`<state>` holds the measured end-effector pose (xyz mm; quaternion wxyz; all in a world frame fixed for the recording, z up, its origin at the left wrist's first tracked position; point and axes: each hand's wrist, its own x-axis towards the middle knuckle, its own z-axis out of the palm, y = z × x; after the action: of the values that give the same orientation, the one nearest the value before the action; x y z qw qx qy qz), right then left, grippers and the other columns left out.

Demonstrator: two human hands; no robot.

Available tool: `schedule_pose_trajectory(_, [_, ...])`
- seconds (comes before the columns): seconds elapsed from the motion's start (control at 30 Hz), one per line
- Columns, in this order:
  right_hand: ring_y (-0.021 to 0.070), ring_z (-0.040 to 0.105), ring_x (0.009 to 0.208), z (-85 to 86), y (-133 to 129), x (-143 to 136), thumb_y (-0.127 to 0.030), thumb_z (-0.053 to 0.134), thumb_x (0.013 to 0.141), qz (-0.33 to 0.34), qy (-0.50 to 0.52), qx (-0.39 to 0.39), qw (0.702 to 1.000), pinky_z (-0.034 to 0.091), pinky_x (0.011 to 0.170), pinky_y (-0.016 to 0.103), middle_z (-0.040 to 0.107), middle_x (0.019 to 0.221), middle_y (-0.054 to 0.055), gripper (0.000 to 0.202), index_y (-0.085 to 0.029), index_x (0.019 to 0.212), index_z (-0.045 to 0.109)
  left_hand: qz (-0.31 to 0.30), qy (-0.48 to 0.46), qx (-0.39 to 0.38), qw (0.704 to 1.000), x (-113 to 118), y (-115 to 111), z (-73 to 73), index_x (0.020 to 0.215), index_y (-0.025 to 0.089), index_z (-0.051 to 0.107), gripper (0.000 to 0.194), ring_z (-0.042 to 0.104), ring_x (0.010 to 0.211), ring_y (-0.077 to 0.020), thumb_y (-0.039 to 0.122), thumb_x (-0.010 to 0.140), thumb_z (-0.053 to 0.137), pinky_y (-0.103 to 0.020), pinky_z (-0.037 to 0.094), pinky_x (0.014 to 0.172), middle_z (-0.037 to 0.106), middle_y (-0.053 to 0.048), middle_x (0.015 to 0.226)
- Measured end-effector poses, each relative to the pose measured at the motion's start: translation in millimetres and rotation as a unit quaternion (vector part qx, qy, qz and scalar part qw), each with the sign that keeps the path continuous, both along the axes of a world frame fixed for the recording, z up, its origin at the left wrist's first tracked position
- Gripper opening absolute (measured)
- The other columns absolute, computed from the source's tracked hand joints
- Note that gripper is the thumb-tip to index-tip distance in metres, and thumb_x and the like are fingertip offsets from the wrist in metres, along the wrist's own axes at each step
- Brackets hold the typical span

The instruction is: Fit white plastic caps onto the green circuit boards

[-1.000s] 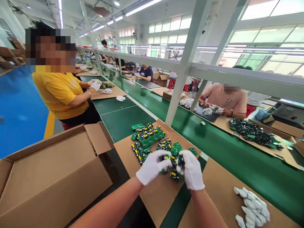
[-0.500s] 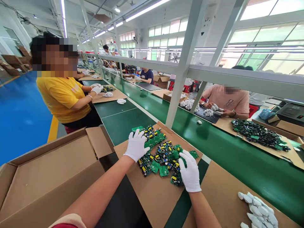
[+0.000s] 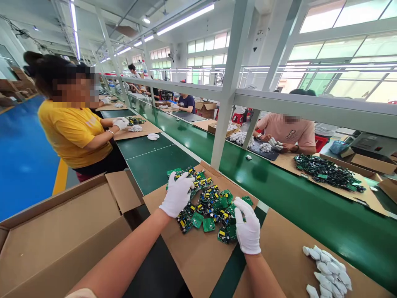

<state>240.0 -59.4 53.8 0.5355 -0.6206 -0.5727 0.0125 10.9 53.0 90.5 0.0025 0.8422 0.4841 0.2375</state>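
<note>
Left hand [image 3: 176, 195] over, right hand [image 3: 248, 227] beside circuit boards [image 3: 214, 201] — both spread, nothing visibly gripped; post [image 3: 227, 93] beyond, carton [image 3: 82, 246] leftward.

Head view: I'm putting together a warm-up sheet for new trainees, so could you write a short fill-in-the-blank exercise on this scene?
1. The left hand and the right hand both wear ____ gloves.
2. The circuit boards lie on a ____ cardboard sheet.
3. The pile of white pieces lies nearer the person's ____ hand than the other.
4. The floor at the far left is mostly ____.

Missing words: white; brown; right; blue.
</note>
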Motion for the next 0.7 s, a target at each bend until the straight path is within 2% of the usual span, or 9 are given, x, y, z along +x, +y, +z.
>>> schedule_pose_trajectory(0.1, [0.0234,0.062,0.102,18.3,-3,-10,-0.038,0.048,0.085,0.011,0.154,-0.074,0.985,0.050,0.090,0.040,0.066,0.110,0.011,0.032,-0.018,0.107,0.061,-0.099,-0.007,0.029,0.995,-5,-26,13.1,0.080,0.027,0.063,0.031,0.041,0.128,-0.0223,0.005,0.075,0.043,-0.054,-0.007,0.110,0.065,0.008,0.115])
schedule_pose_trajectory(0.17, [0.0211,0.067,0.087,31.6,-6,-18,-0.046,0.047,0.084,0.061,0.267,-0.149,0.950,0.057,0.066,0.032,0.067,0.104,0.009,0.041,-0.019,0.113,0.056,-0.169,0.008,0.023,0.985,-8,-47,15.1,0.077,0.031,0.063,0.032,0.040,0.129,-0.0213,0.007,0.079,0.042,-0.054,-0.015,0.107,0.064,0.011,0.116])
schedule_pose_trajectory(0.27, [0.0124,0.057,0.041,45.3,-10,-25,-0.055,0.048,0.081,0.156,0.363,-0.299,0.869,0.033,0.026,0.018,0.066,0.070,0.001,0.039,-0.019,0.094,0.055,-0.263,0.021,-0.004,0.965,-10,-73,8.1,0.079,0.037,0.063,0.034,0.043,0.127,-0.0186,0.012,0.085,0.040,-0.053,-0.022,0.104,0.063,0.014,0.117])
schedule_pose_trajectory(0.33, [0.0061,0.040,0.026,48.7,-11,-26,-0.056,0.051,0.080,0.163,0.381,-0.335,0.846,0.018,0.023,0.014,0.053,0.047,-0.006,0.037,-0.020,0.073,0.047,-0.297,0.007,-0.028,0.955,-11,-85,0.7,0.089,0.040,0.062,0.036,0.046,0.124,-0.0176,0.011,0.085,0.040,-0.054,-0.019,0.106,0.060,0.012,0.122])
schedule_pose_trajectory(0.4, [0.0038,0.034,0.025,49.7,-12,-26,-0.054,0.052,0.080,0.137,0.391,-0.306,0.857,0.017,0.025,0.013,0.044,0.041,-0.009,0.039,-0.021,0.067,0.039,-0.296,-0.044,-0.058,0.952,-13,-92,-6.4,0.103,0.040,0.058,0.032,0.043,0.126,-0.0214,0.017,0.082,0.049,-0.055,-0.009,0.109,0.052,0.005,0.133])
schedule_pose_trajectory(0.5, [0.0039,0.037,0.028,52.0,-14,-28,-0.054,0.049,0.082,0.119,0.377,-0.259,0.881,0.021,0.027,0.013,0.044,0.044,-0.010,0.037,-0.021,0.070,0.040,-0.226,-0.242,-0.146,0.932,-14,-99,-16.0,0.131,0.032,0.039,0.068,0.032,0.132,-0.0302,0.034,0.069,0.069,-0.054,0.016,0.110,0.029,-0.010,0.148])
schedule_pose_trajectory(0.57, [0.0040,0.039,0.030,54.5,-17,-32,-0.053,0.050,0.082,0.119,0.344,-0.241,0.900,0.024,0.028,0.013,0.042,0.045,-0.010,0.035,-0.020,0.071,0.043,-0.159,-0.408,-0.256,0.862,-12,-102,-20.4,0.139,0.028,0.022,0.085,0.041,0.126,-0.0305,0.042,0.069,0.068,-0.048,0.037,0.101,0.025,-0.015,0.148])
schedule_pose_trajectory(0.6, [0.0041,0.040,0.030,55.4,-18,-35,-0.051,0.051,0.082,0.122,0.327,-0.238,0.906,0.025,0.029,0.013,0.041,0.044,-0.010,0.034,-0.020,0.072,0.045,-0.131,-0.469,-0.326,0.810,-9,-103,-21.7,0.139,0.026,0.020,0.083,0.052,0.116,-0.0288,0.043,0.072,0.065,-0.044,0.046,0.091,0.033,-0.018,0.143])
schedule_pose_trajectory(0.7, [0.0051,0.041,0.030,54.3,-18,-43,-0.051,0.052,0.082,0.154,0.332,-0.248,0.897,0.025,0.028,0.013,0.041,0.042,-0.010,0.033,-0.020,0.072,0.046,-0.088,-0.549,-0.511,0.656,0,-103,-21.7,0.126,0.014,0.037,0.069,0.065,0.069,-0.0204,0.045,0.072,0.066,-0.027,0.048,0.051,0.064,-0.015,0.096])
